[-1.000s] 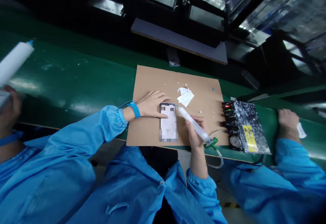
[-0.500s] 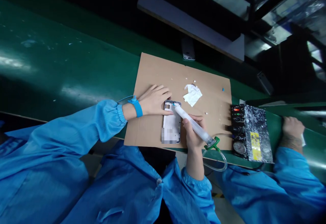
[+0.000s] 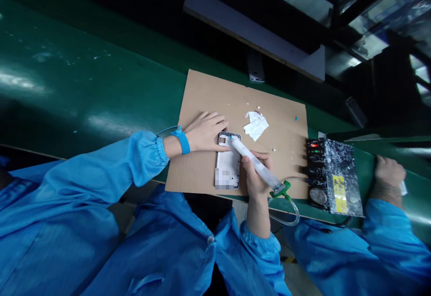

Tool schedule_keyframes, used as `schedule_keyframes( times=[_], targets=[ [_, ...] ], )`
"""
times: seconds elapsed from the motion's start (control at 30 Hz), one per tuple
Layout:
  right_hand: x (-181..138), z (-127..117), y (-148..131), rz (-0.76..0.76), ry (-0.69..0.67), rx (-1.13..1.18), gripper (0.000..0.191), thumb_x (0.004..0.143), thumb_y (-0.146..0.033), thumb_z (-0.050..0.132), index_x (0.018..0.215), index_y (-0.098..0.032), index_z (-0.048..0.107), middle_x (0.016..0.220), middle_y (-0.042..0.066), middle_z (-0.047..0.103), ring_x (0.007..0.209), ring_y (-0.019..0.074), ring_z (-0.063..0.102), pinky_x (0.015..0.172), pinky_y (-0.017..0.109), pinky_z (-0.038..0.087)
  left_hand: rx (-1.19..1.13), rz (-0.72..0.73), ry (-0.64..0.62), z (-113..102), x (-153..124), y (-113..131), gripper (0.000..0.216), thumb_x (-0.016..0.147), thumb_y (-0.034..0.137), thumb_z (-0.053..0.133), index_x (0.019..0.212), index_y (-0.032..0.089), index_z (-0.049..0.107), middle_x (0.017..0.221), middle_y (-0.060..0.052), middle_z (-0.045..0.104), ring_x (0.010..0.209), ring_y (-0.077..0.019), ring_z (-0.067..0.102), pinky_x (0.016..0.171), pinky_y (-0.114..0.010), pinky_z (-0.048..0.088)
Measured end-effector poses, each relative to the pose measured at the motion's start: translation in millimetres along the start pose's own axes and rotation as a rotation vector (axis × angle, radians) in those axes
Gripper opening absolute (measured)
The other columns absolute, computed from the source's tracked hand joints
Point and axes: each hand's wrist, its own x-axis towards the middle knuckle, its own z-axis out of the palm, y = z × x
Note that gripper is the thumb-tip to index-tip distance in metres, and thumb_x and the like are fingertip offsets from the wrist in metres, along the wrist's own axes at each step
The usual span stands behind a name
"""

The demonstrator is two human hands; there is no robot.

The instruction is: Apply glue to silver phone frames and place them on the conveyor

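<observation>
Left hand [image 3: 205, 130] lying flat, unclenched, pinning the frame [image 3: 228, 161] on the cardboard [image 3: 202, 94]; right hand [image 3: 255, 175] gripping syringe [image 3: 256, 165], tip touching frame's top edge.

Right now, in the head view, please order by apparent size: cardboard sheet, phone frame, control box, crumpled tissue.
1. cardboard sheet
2. control box
3. phone frame
4. crumpled tissue

All lie at similar distance, so the order seems reliable.

Scene dim overall. Overhead light brightens the cardboard sheet [image 3: 215, 103]; glare streaks the green belt [image 3: 67, 89]. Background dark, edges wide-angle distorted.
</observation>
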Motion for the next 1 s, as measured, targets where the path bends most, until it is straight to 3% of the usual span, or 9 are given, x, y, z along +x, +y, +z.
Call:
schedule_keyframes(
  times=[0.23,1.0],
  targets=[
    [0.9,1.9,-4.8,0.014,0.012,0.074,0.053,0.086,-0.066,0.090,0.103,-0.021,0.068,0.082,0.006,0.076,0.065,0.0197,0.069,0.058,0.032,0.056,0.014,0.004,0.005,0.6,0.5,-0.5,0.059,0.090,0.077,0.077,0.108,0.022,0.067,0.117,-0.009,0.072,0.114,-0.0319,0.062,0.098,-0.046,0.043],
    [3.0,3.6,-1.2,-0.004,0.059,0.082,0.051,0.083,-0.063,0.091,0.099,-0.019,0.070,0.084,0.004,0.078,0.066,0.0170,0.069,0.061,0.031,0.056,0.012,0.013,0.006,0.0,-0.4,-1.8,0.057,0.095,0.077,0.069,0.107,0.022,0.067,0.117,-0.009,0.072,0.113,-0.0315,0.061,0.098,-0.047,0.043]
  ],
)
